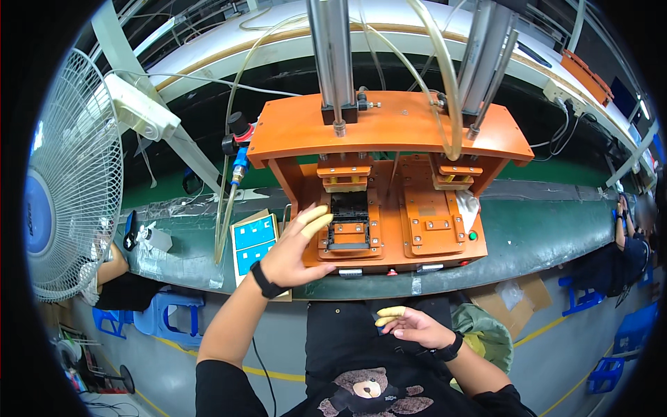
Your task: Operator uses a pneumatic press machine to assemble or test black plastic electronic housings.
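At the green table (542, 222): orange twin press (410, 115); left fixture (376, 226); left hand (292, 257), thumb and fingers apart, beside it; right hand (420, 329), half-curled, contents unclear; black frame (349, 206) on that fixture, apparently being positioned, next move calling for clear fingers.

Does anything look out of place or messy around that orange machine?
Yes, a crumpled white wad at the right of the orange press: it looks stray beside those squared-off parts. The green bench also looks scuffed and patchy toward the left. I see no spill.
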The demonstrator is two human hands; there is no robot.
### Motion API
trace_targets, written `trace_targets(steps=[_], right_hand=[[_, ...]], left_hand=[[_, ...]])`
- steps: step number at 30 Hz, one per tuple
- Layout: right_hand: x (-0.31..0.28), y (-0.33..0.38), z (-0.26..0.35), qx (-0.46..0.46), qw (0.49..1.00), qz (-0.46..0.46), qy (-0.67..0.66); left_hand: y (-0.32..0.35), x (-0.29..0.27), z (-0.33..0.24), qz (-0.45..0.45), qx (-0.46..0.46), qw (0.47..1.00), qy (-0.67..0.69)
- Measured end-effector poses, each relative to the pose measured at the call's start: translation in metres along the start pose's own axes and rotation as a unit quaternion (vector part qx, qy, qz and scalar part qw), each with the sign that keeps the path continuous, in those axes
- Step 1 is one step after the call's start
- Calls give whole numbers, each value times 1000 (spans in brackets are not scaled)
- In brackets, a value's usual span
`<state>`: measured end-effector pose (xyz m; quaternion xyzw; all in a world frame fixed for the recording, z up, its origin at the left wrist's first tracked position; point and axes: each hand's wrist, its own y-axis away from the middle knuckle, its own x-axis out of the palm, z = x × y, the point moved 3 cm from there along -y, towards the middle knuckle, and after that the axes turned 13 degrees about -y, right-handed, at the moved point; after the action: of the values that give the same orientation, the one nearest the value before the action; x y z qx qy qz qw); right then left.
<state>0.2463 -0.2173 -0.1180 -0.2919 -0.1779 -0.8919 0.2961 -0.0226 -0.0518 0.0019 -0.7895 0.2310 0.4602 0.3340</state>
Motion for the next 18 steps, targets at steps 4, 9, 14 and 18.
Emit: trace_targets(steps=[4,9,14,18], right_hand=[[-1,-4,-1,16,1000,4,6],[1,-20,-4,39,999,19,12],[14,-42,-3,61,997,32,28],[19,-56,-5,56,997,32,34]], left_hand=[[49,12,15,-66,-41,997,-24],[73,33,19,-31,-88,988,-126],[80,32,20,-28,-103,992,-69],[109,37,54,-183,-194,961,75]])
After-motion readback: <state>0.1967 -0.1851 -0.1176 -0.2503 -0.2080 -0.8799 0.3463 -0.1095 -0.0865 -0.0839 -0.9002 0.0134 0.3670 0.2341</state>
